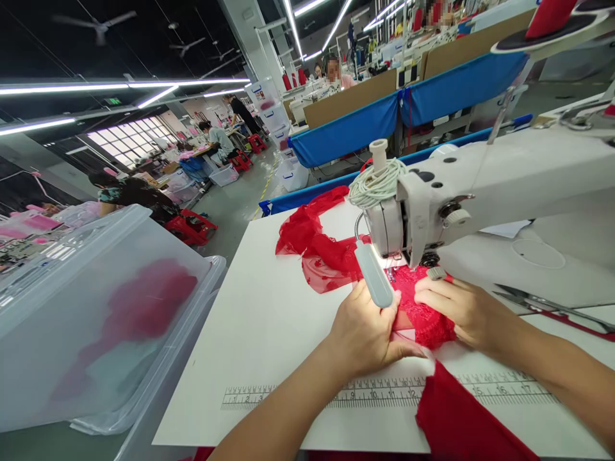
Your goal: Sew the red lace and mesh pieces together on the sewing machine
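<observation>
Red lace fabric [412, 301] lies under the needle area of a white sewing machine [519, 179]. My left hand [368, 326] is closed on the fabric's left edge, thumb pointing right, beside a small grey lamp [373, 274] that lights the spot. On the other side, my right hand [461, 307] has its fingers bent and pressed on the lace. Sheer red fabric [327, 253] trails behind on the white table [230, 333]. A solid red piece [466, 416] hangs toward the front edge below my hands.
Black-bladed scissors [552, 306] lie right of my right hand. A printed ruler [375, 392] runs along the table front. Clear plastic bins [96, 320] stand at the left. Blue cloth troughs [346, 131] and seated people are farther back.
</observation>
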